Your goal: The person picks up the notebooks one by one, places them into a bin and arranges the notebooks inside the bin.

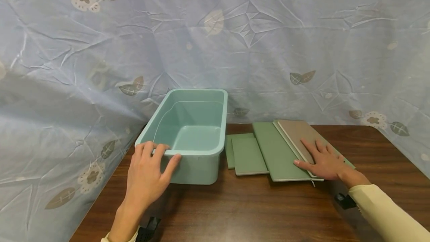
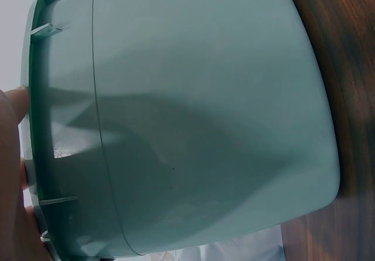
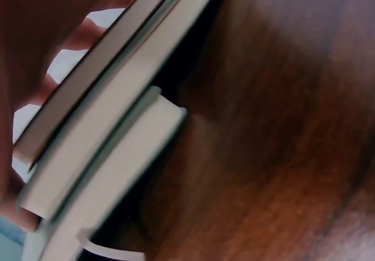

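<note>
A pale teal plastic bin (image 1: 189,169) stands on the table at the left, its inside bare. My left hand (image 1: 147,171) grips its near rim, fingers hooked over the edge; the left wrist view shows the bin's outer wall (image 2: 205,97) up close. To the right, my right hand (image 1: 324,163) rests spread on a tan notebook (image 1: 297,130). This tops a stack of green-covered notebooks, the large green one (image 1: 273,148) reaching out to the left. In the right wrist view, their cream page edges (image 3: 111,117) and a thin ribbon (image 3: 114,251) show.
Two smaller green notebooks, a front one (image 1: 249,156) overlapping a back one (image 1: 230,152), lie between bin and stack. A dark wooden table (image 1: 255,208) carries everything. A flowered grey-blue curtain (image 1: 248,62) hangs behind and along the left side.
</note>
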Tool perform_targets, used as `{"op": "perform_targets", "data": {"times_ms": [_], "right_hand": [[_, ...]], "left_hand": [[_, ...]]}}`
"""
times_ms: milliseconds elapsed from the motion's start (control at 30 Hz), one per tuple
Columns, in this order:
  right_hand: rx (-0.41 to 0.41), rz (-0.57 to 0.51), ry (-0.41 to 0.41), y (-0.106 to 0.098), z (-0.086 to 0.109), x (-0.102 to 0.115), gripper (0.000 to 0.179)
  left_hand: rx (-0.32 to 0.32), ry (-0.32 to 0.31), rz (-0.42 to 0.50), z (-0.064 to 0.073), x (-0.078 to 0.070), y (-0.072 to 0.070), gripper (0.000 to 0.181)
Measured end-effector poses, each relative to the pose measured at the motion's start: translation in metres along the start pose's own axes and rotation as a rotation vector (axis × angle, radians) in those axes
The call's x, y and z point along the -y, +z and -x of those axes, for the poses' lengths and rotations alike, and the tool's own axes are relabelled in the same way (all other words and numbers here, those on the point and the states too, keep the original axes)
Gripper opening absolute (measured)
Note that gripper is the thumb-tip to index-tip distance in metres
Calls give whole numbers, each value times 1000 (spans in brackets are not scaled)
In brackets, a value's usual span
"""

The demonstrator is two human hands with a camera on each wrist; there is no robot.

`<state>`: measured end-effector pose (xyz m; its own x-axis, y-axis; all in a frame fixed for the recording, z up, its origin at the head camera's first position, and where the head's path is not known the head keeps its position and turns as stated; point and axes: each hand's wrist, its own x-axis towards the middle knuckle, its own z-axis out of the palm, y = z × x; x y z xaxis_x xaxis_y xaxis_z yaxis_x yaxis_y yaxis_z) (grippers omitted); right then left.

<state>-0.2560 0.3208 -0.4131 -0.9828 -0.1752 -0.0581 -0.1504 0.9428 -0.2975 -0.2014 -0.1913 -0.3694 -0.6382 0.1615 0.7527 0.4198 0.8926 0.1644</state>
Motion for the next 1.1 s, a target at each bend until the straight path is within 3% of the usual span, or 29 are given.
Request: {"op": "perform_targets", "data": {"times_ms": [233, 633, 1100], "right_hand": [[2, -7, 25, 2, -2, 1, 96], [-10, 77, 22, 2, -5, 2, 91], [-54, 115, -43, 5, -6, 2, 85]], "left_hand": [[-1, -1, -3, 0, 0, 0, 39], [4, -4, -7, 1, -1, 1, 40], [-1, 7, -17, 3, -1, 3, 41]]}}
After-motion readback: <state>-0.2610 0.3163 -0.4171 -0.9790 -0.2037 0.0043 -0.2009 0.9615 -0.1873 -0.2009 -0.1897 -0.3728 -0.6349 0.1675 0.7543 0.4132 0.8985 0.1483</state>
